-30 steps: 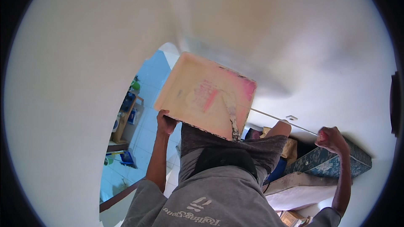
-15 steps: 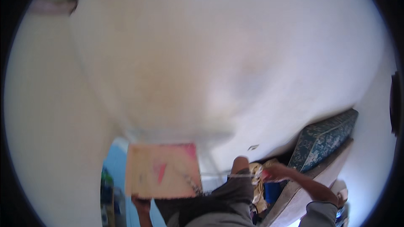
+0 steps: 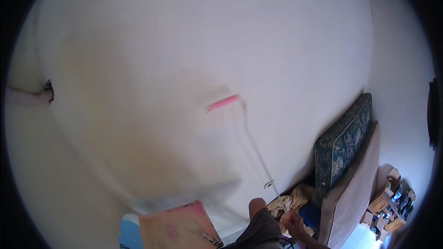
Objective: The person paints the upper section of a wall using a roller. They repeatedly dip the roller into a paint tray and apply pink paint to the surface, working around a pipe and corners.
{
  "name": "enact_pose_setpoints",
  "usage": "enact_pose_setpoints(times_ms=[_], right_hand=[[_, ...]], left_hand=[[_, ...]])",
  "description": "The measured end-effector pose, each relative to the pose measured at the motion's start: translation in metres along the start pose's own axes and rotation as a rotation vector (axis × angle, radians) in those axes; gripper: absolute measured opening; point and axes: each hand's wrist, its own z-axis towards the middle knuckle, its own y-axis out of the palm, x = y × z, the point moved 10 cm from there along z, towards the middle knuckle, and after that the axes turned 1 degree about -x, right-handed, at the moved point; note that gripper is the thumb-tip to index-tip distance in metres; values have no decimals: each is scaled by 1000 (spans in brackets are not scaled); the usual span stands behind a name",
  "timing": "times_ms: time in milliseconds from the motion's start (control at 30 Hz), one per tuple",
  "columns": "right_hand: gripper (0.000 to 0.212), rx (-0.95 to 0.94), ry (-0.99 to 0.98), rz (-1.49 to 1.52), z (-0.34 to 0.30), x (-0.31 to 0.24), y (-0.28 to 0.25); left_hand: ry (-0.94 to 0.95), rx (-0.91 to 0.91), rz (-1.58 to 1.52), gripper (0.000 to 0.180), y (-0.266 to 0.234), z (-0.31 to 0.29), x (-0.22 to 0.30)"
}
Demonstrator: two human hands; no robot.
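A paint roller with a pink sleeve (image 3: 223, 103) is up at the pale wall, its shadow just above it. Its long thin pole (image 3: 259, 154) runs down to the lower right. There my right hand (image 3: 295, 226) is closed round the pole's lower end, by a reddish grip. At the lower left lies a tan, flat board (image 3: 177, 226) with pink stains and a dark, worn edge. My left hand is out of sight; the board's lower part is cut off by the frame.
A dark floral mattress (image 3: 344, 143) and a brownish padded panel (image 3: 350, 189) lean against the right wall. Bunched gold cloth (image 3: 300, 197) lies near my knee (image 3: 257, 206). Cardboard boxes and a wooden cabinet (image 3: 388, 210) stand at the far right. A pipe (image 3: 30, 97) enters the left wall.
The roller has swung from over the board up to the wall. My view has shifted, so the board sits lower. My left hand, seen earlier at the board's edge, has left the picture.
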Motion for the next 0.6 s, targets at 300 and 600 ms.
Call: enact_pose_setpoints(times_ms=[300, 600], right_hand=[[19, 170, 90, 113, 76, 28, -8], [26, 222, -260, -177, 161, -42, -9]], left_hand=[[1, -9, 60, 49, 34, -16, -2], [15, 46, 66, 47, 31, -22, -1]])
